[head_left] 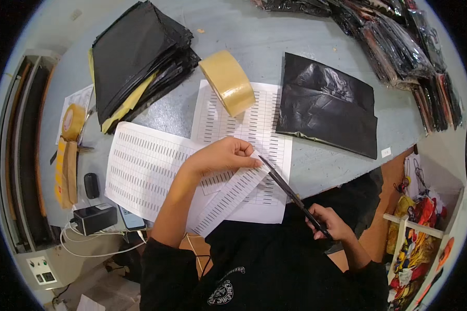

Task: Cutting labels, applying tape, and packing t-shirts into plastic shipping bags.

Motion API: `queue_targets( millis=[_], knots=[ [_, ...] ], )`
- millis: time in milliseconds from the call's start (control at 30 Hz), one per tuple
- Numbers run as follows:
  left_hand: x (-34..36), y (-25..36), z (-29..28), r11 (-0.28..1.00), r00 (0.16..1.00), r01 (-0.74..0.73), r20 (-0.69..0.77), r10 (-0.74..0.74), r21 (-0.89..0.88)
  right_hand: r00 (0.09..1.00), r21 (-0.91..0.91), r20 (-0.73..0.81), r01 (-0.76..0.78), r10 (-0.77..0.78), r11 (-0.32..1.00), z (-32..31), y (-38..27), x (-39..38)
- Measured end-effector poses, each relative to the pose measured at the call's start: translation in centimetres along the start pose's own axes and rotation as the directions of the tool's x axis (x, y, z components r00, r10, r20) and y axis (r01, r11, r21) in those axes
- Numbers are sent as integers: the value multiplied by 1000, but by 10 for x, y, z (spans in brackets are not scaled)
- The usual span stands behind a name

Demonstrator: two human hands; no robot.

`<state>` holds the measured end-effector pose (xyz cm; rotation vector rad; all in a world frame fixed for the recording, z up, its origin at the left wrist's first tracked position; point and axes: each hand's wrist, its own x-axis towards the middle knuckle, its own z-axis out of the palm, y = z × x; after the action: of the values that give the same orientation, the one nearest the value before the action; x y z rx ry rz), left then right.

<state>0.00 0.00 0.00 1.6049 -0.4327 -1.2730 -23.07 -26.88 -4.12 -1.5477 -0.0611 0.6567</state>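
Observation:
My left hand [228, 158] pinches a printed paper strip [223, 202] near its upper end, with fingers curled. My right hand [324, 223] grips long dark scissors [282, 183], whose tips reach the strip beside my left fingertips. Two printed sheets [140, 160] lie beneath and beside my hands, the upper one partly under a large roll of yellowish tape [227, 83]. A folded black plastic piece [327, 103] lies right of the sheets.
Stacked black sheets [135, 62], a smaller tape roll [70, 118], a black power brick [93, 217] and phone [131, 217] sit at left. Packaged items [394, 52] line the back right of the table [244, 36]. An open bin of colourful material [412, 249] stands below right.

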Motion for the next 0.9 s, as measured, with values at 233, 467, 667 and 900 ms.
queue_targets(
  millis=[233, 467, 667, 900],
  knots=[
    [-3, 0, 0, 994, 1000, 16, 1, -16, -107, 999, 61, 2, -49, 49, 997, -3, -6, 3],
    [-1, -4, 2, 992, 996, -82, -50, 77, -96, 998, 104, 2, -63, 63, 993, -2, -9, 4],
    [-5, -9, 6, 973, 991, -134, -42, 129, -187, 998, 65, -1, -60, 61, 996, -3, -9, 5],
    [-15, -10, 7, 969, 990, -137, -53, 129, -206, 998, 86, -4, -57, 57, 995, -4, -8, 4]
  ],
)
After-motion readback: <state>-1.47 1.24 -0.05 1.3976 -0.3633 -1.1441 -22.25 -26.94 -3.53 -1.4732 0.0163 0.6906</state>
